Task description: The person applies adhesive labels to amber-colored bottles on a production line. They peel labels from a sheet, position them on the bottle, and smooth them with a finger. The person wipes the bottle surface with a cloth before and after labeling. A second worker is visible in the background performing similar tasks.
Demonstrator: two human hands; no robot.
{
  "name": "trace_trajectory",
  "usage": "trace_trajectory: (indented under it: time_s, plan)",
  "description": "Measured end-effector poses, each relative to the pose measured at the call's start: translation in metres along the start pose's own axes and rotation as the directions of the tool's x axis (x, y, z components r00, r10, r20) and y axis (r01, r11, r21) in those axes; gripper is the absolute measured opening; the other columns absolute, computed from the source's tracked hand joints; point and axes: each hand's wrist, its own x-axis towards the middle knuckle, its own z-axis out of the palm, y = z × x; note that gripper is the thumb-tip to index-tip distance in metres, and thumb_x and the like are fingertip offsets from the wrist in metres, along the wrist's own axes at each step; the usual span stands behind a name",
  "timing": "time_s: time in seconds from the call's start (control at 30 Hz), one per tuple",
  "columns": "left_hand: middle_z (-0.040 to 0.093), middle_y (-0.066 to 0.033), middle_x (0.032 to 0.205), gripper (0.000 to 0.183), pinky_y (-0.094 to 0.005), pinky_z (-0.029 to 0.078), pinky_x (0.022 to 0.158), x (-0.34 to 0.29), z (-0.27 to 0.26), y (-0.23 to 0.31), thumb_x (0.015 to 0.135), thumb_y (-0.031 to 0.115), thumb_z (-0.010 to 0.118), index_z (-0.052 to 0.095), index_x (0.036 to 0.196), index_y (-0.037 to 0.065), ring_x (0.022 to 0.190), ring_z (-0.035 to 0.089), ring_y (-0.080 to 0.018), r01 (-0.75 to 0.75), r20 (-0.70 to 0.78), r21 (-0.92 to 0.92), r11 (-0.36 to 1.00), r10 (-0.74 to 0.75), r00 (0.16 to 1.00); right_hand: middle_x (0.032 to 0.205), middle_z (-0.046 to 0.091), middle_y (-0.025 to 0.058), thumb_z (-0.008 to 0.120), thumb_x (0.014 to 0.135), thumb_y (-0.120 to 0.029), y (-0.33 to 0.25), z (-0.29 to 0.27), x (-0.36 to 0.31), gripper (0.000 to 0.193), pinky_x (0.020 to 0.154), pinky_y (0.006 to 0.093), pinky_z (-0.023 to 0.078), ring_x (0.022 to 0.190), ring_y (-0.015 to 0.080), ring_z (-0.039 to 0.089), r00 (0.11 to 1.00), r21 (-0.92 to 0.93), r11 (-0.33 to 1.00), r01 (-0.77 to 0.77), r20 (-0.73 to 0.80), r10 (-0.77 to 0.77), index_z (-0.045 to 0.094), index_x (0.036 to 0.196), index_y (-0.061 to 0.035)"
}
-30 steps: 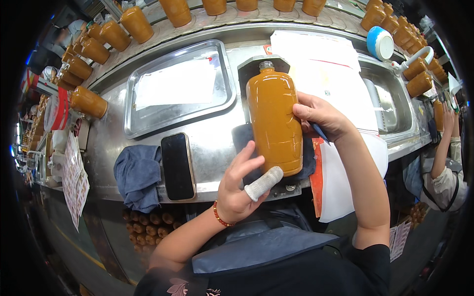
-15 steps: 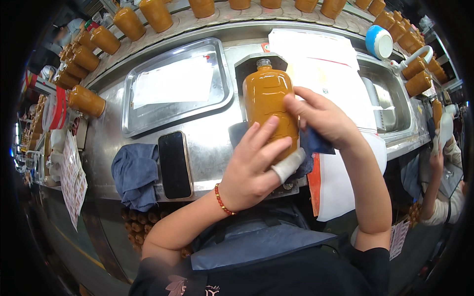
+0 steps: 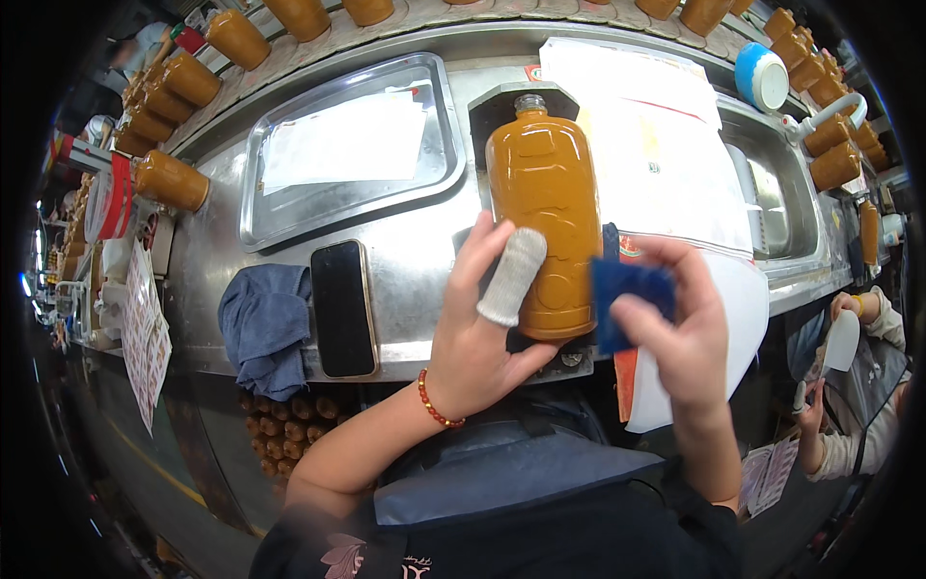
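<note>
A glossy amber-brown bottle (image 3: 540, 183) with embossed shapes and a bare glass neck lies with its neck pointing away from me, on a dark angular stand (image 3: 479, 106). My left hand (image 3: 482, 314) grips its lower left side, the thumb below the base. A knitted white finger sleeve covers one of my left fingers. To the right of the bottle, my right hand (image 3: 680, 333) pinches a flat dark-blue square piece (image 3: 617, 299), slightly blurred; whether it is cloth or a pad I cannot tell. A gap shows between that piece and the bottle's upper body; near the base they come close.
Left of the bottle are a phone (image 3: 340, 309), a crumpled blue cloth (image 3: 262, 323) and a metal tray (image 3: 253, 207) with paper. White sheets (image 3: 646, 145) lie right, beside a sink (image 3: 796, 212). Brown bottles (image 3: 236, 41) line the conveyor behind. A co-worker's hand (image 3: 810, 410) shows far right.
My right hand has moved off the bottle, right and down, with the blue piece now in plain view. My left hand has shifted from the bottle's front to its lower left side.
</note>
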Motion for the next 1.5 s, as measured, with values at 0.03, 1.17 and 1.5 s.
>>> trace_trajectory:
  time_s: [0.03,1.17,1.5]
  plan:
    - [0.031,-0.0189,0.154,0.101,-0.0489,0.027,0.123,0.005,0.001,0.001,0.075,0.024,0.090,0.034,0.157,0.003,0.150,0.026,-0.0427,-0.005,0.010,0.010,1.000,0.005,1.000,0.113,0.059,0.0050,0.074,0.087,0.002,0.007,0.011,-0.007,0.045,0.091,0.0254,0.050,0.101,0.0107,0.061,0.982,-0.041,0.981,0.191,0.005,-0.191,0.056,0.128,-0.0004]
    - [0.026,-0.0226,0.164,0.087,-0.0486,0.031,0.121,0.013,0.007,0.003,0.075,0.015,0.087,0.045,0.150,-0.001,0.153,0.024,-0.0442,-0.089,-0.040,0.049,0.995,0.091,0.995,0.101,0.071,-0.0020,0.070,0.072,-0.020,0.016,0.002,-0.018,0.025,0.083,0.0320,0.044,0.095,0.0169,0.061,0.593,-0.645,0.259,0.719,0.374,-0.713,0.080,0.094,-0.0142]
    - [0.026,-0.0248,0.162,0.117,-0.0394,0.033,0.119,0.014,0.001,-0.002,0.078,0.018,0.090,0.011,0.161,-0.005,0.150,0.033,-0.0328,0.033,0.123,0.036,0.999,-0.038,0.992,0.101,0.070,-0.0009,0.073,0.065,-0.015,0.024,-0.023,-0.022,0.030,0.077,0.0348,0.044,0.093,0.0189,0.061,0.609,-0.694,0.236,0.681,0.357,-0.709,0.081,0.094,-0.0152]
